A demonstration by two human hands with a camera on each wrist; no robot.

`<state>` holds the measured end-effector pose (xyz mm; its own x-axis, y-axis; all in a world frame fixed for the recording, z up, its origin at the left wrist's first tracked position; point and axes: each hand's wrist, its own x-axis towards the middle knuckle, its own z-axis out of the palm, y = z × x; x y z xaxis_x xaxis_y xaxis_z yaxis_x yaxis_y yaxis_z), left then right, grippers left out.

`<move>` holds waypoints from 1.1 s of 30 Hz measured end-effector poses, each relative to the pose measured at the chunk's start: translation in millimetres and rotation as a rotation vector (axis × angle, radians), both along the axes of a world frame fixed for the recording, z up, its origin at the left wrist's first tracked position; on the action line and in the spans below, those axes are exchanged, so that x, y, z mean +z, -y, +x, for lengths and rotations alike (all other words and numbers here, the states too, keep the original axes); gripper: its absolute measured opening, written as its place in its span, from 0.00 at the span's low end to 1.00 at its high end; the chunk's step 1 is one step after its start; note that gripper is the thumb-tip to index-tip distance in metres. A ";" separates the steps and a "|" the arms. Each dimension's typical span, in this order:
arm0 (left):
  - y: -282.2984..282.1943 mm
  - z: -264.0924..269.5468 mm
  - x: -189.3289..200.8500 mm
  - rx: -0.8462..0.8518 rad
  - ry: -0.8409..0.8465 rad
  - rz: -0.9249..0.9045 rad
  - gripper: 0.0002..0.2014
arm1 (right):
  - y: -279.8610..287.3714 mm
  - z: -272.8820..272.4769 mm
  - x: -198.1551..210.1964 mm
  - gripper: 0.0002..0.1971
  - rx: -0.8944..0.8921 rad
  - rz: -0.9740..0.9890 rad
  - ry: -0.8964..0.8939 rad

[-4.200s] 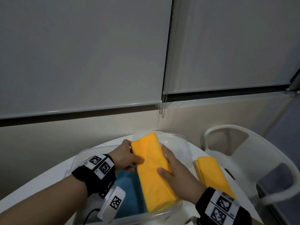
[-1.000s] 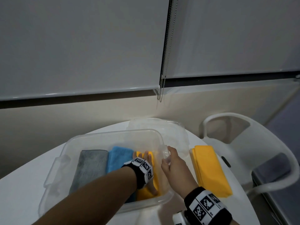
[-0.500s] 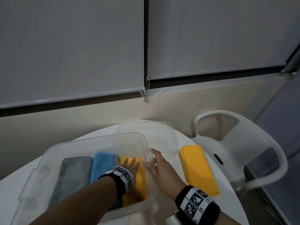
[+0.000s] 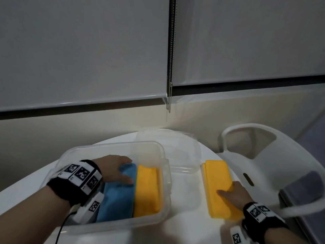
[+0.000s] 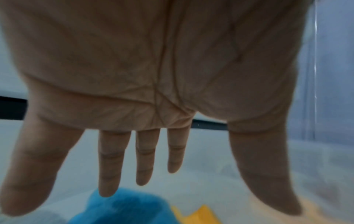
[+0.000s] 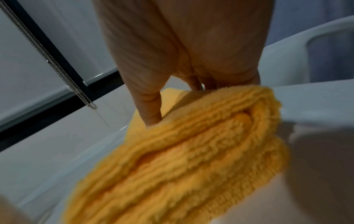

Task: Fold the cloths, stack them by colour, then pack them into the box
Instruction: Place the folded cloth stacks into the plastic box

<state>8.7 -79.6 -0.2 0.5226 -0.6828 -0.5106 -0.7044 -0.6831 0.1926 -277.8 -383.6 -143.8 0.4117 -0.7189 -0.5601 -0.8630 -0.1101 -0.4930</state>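
Note:
A clear plastic box [image 4: 166,175] stands on the white table. Inside it lie a folded blue cloth [image 4: 116,198] and, to its right, a folded yellow cloth [image 4: 147,189]. My left hand [image 4: 121,170] rests flat on the far end of the blue cloth [image 5: 122,207], fingers straight and spread, holding nothing. My left forearm hides the box's left part. A second folded yellow stack [image 4: 217,180] lies on the table right of the box. My right hand [image 4: 228,191] grips its near end, thumb [image 6: 151,112] on top and fingers round the far side of the stack [image 6: 191,159].
The box's clear lid [image 4: 175,143] lies behind the box. A white plastic chair [image 4: 267,155] stands close to the table's right edge, with a grey cushion [image 4: 302,191] on its seat. A blind's bead chain [image 4: 169,95] hangs at the wall.
My left hand has shifted from the yellow cloth in the box onto the blue one. My right hand has left the box's right rim and taken hold of the yellow stack on the table.

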 end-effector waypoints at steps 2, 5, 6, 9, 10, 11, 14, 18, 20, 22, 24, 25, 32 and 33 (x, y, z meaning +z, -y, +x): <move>-3.2 3.2 -6.1 -0.045 -0.004 0.118 0.51 | 1.8 3.4 -3.3 0.46 -0.038 -0.020 -0.043; -5.0 -0.4 -19.3 -0.141 0.062 0.353 0.59 | 5.2 7.4 -6.3 0.47 -0.119 0.024 -0.054; -5.6 -0.7 -24.2 -0.158 0.083 0.409 0.60 | 5.2 9.3 -7.4 0.46 -0.129 0.051 -0.040; -7.9 -1.2 -33.3 -0.169 0.116 0.466 0.61 | -2.0 16.1 -3.4 0.44 -0.133 0.118 0.038; -8.3 -1.7 -33.5 -0.160 0.109 0.454 0.60 | -5.6 17.3 0.8 0.46 -0.134 0.134 0.085; -7.9 -2.8 -31.6 -0.145 0.098 0.423 0.58 | -9.4 18.4 8.1 0.47 -0.141 0.151 0.136; -7.2 -3.4 -20.9 -0.102 0.078 0.231 0.45 | -25.5 21.9 45.8 0.37 -0.179 0.149 0.351; -13.8 1.2 3.0 -0.024 -0.005 -0.054 0.48 | -52.0 30.5 110.3 0.32 -0.130 0.130 0.665; -18.9 1.4 17.1 0.034 -0.115 -0.278 0.57 | -75.1 38.9 144.1 0.34 -0.073 0.178 0.795; -21.9 -1.5 32.7 0.093 -0.262 -0.495 0.59 | -100.1 49.3 171.2 0.34 -0.005 0.253 0.879; -21.3 -5.3 46.1 0.125 -0.439 -0.645 0.60 | -125.6 62.8 189.8 0.39 0.081 0.368 0.904; -20.5 -6.9 50.2 0.134 -0.529 -0.684 0.60 | -137.6 70.5 193.8 0.39 0.116 0.436 0.898; -14.0 -3.3 43.4 0.420 -1.077 -0.778 0.45 | -189.1 109.9 177.8 0.35 0.161 0.682 0.768; -13.3 0.3 40.8 0.439 -1.068 -0.789 0.39 | -190.2 111.7 173.4 0.35 0.154 0.684 0.748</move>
